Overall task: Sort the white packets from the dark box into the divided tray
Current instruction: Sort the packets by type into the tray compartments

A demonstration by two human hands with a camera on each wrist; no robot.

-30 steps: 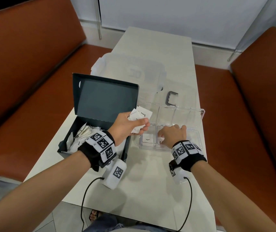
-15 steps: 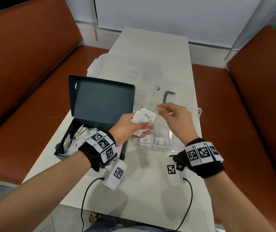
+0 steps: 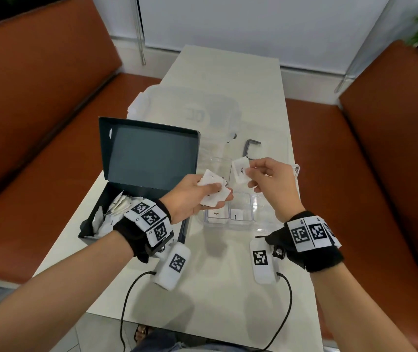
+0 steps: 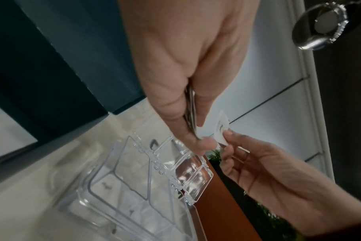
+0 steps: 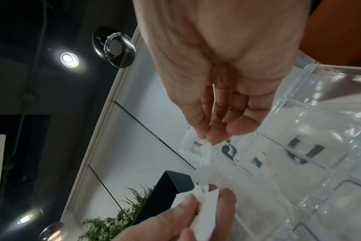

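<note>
left hand [image 3: 190,196] grips packet stack [image 3: 213,190] | right hand [image 3: 271,184] pinches 1 packet [image 3: 239,170] above tray [image 3: 266,226] | box [image 3: 96,229] holds more | risk: light pinch, packet flutters into wrong cell

Glossy clear plastic divided tray [image 3: 228,226]

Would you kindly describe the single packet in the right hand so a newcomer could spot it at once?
Start at the clear divided tray on the pale table, right of the open dark box. Above its far side, the right hand pinches one white packet by its edge. Unlike the left hand's bunched packets, it is held alone.
</note>
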